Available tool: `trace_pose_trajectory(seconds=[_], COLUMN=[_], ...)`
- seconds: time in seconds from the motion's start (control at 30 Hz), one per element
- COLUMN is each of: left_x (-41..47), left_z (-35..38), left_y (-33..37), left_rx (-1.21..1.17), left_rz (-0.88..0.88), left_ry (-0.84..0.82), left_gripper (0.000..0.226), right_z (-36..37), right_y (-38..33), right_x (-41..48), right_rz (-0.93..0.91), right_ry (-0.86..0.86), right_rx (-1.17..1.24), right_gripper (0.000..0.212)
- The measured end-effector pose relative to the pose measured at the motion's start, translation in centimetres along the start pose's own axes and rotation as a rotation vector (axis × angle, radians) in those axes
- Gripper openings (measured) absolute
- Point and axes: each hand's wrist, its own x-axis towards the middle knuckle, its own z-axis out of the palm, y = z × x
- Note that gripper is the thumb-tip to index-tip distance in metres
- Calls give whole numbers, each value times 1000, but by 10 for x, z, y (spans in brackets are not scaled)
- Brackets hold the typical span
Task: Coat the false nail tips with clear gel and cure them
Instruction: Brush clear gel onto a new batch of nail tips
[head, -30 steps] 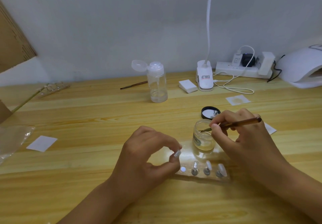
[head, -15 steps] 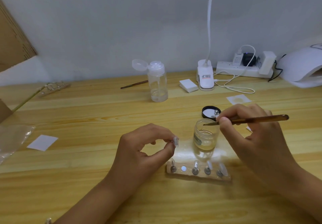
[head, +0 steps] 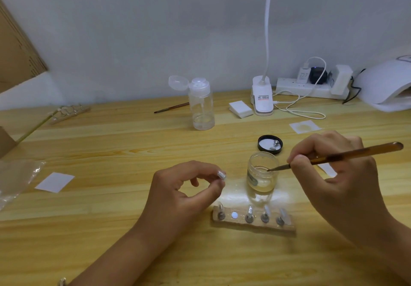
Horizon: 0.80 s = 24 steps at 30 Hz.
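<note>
We pinch one false nail tip (head: 221,175) between thumb and forefinger of our left hand (head: 184,192), raised above the wooden table (head: 111,230), just left of the open gel jar (head: 261,179). Our right hand (head: 338,179) grips the amber brush (head: 355,153) like a pen, its bristle end reaching into the jar's mouth; whether it touches the clear gel we cannot quite tell. In front of the jar lies the holder strip (head: 253,226), four more tips standing on its pegs. The black lid (head: 270,144) lies just behind the jar. The white curing lamp (head: 387,85) sits far right, well apart.
</note>
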Motion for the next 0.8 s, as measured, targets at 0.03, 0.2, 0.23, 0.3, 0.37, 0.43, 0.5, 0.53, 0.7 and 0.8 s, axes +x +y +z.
trace_pose_trajectory(seconds=[0.03, 0.2, 0.23, 0.3, 0.37, 0.43, 0.5, 0.53, 0.7, 0.8], left_x=[0, 0, 0, -1, -1, 0, 0, 0, 1, 1], left_z=[0, 0, 1, 1, 2, 2, 2, 1, 1, 1], left_y=[0, -2, -2, -3, -3, -3, -3, -3, -3, -4], left_rx=[-7, -10, -10, -15, -18, -17, -22, -26, -23, -31], left_rz=[1, -21, -32, -59, -76, -80, -80, -75, -28, -28], left_ry=[0, 8, 14, 22, 22, 19, 12, 7, -17, -19], left_gripper=[9, 9, 7, 6, 9, 12, 12, 13, 12, 12], right_z=[0, -2, -3, -5, -6, -5, 1, 4, 17, 18], right_y=[0, 0, 0, 2, 2, 1, -3, -5, -11, -11], right_x=[0, -1, -1, -2, -3, -7, -12, -15, -28, -29], right_rz=[-5, -22, -28, -46, -72, -99, -144, -183, -268, -256], right_ry=[7, 35, 41, 58, 81, 88, 51, 20, -59, -60], right_rx=[-1, 6, 16, 59, 106, 163, 239, 261, 260, 254], right_gripper=[22, 22, 22, 21, 19, 16, 12, 11, 19, 22])
